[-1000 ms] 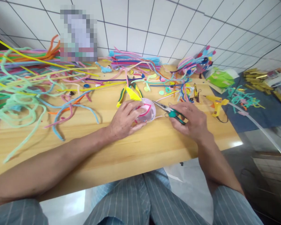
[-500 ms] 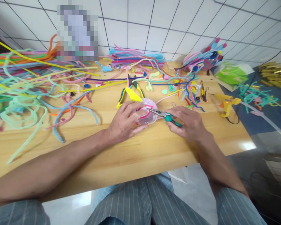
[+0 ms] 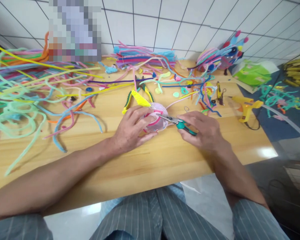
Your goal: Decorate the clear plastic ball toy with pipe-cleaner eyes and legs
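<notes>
My left hand [image 3: 133, 128] is closed around the left side of a clear, rounded plastic piece [image 3: 158, 125] with bright pink pipe cleaner running across it. My right hand [image 3: 201, 130] grips needle-nose pliers [image 3: 181, 125] by their green handles. The plier tips reach over the plastic piece and meet the pink strip near my left fingers; whether they pinch it I cannot tell. A yellow fuzzy shape [image 3: 140, 98] sits just beyond my left hand. Behind it lie cutting pliers [image 3: 150, 94] with yellow and green handles, spread apart.
Loose pipe cleaners [image 3: 22, 113] cover the left of the table. A pipe cleaner bundle [image 3: 145, 58] lies along the wall, with a colourful crafted figure [image 3: 215, 60] to its right. A yellow glue gun [image 3: 247, 108] rests near the right edge, its cord trailing off.
The camera view has shifted slightly. Both hands stay at the plastic piece, and the plier tips remain over the pink strip with little visible movement.
</notes>
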`<state>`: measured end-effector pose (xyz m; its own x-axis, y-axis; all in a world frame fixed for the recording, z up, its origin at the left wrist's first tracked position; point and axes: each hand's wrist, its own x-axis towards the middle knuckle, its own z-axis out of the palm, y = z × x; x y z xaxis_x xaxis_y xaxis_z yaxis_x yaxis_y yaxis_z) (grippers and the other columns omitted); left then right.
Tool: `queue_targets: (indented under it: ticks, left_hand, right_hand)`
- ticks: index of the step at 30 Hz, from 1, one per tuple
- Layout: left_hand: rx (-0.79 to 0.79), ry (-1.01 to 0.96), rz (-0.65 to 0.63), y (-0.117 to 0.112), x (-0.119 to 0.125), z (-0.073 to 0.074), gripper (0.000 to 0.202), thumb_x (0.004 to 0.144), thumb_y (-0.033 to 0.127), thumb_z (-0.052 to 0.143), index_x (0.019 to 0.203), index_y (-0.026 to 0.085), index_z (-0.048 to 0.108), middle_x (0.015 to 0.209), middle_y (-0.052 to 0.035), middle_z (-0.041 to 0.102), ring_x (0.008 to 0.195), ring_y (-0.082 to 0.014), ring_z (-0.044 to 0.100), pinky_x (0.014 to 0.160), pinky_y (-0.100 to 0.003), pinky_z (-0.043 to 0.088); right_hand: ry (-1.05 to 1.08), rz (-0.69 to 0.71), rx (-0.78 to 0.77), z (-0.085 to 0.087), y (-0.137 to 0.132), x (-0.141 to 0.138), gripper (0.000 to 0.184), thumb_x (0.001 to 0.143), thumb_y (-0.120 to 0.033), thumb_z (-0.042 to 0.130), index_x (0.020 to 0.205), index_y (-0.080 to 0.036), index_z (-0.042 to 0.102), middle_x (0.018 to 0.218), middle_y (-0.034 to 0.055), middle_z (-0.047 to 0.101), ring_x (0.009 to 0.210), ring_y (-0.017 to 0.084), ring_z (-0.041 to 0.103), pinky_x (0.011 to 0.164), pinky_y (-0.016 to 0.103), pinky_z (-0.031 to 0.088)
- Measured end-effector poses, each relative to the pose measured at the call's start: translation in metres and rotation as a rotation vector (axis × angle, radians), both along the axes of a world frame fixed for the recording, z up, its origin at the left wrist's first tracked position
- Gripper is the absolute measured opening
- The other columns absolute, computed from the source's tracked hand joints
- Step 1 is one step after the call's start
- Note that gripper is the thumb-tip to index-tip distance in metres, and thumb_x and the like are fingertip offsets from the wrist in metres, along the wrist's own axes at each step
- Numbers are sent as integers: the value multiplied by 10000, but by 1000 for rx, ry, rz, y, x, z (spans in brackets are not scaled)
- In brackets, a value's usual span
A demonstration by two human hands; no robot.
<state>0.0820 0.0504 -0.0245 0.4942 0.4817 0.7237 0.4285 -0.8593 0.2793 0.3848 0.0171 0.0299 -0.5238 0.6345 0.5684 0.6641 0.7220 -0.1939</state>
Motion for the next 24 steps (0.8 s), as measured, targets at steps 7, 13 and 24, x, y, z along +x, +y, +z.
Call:
queue_targets:
  ticks: [7,13,24]
  left_hand:
    - [32,23,19,0,0,1,559,963,358,813,1435,307,516,1390,-140,699,1287,-315,675,1055,-544,578]
    - [40,22,7,-1,1,3,521,971,393,813,1406,289,545,1369,-131,708,1282,-306,677,1042,-530,590]
    - [32,-7,-18,0,1,2,588,934,324,851,1437,266,552,1376,-155,703,1294,-310,664,1080,-512,552]
  right_hand:
    - [-40,-11,-19,-2,-1,-1,413,936,-195,737,1336,-297,713,1112,63,834,949,231,810,822,357,672]
    - [-76,-9,24,-2,-1,-1,400,941,-204,733,1333,-274,699,1100,82,827,954,245,805,823,373,671]
    - [-45,-28,33,-1,-3,-3,396,948,-216,730,1335,-296,708,1111,69,826,962,244,801,843,378,668]
